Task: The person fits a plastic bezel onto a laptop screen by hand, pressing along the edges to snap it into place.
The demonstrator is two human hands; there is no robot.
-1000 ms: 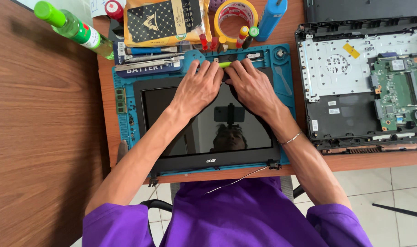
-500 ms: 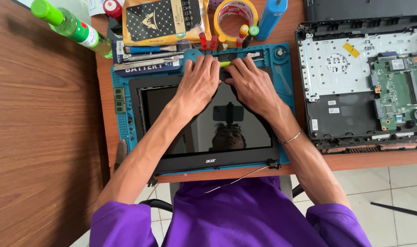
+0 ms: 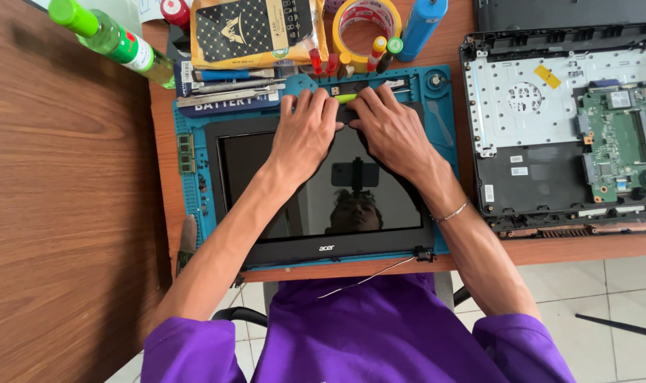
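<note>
While both palms lay flat on the black-framed laptop screen panel (image 3: pixel 323 213), which rested on the blue silicone repair mat (image 3: pixel 190 206), the left hand (image 3: pixel 305 135) and right hand (image 3: pixel 390 131) pressed spread fingers along its far edge. Neither clasped anything, though a slim green-tipped tool (image 3: pixel 346 98) possibly touched their fingertips.

Both bare forearms reach forward and come close together. The left hand (image 3: pixel 305 135) lies palm down, its fingers (image 3: pixel 310 106) stretched forward and kept together. The right hand (image 3: pixel 390 131) lies beside it, also palm down, fingers slightly bent, a thin bracelet on the wrist.
</note>
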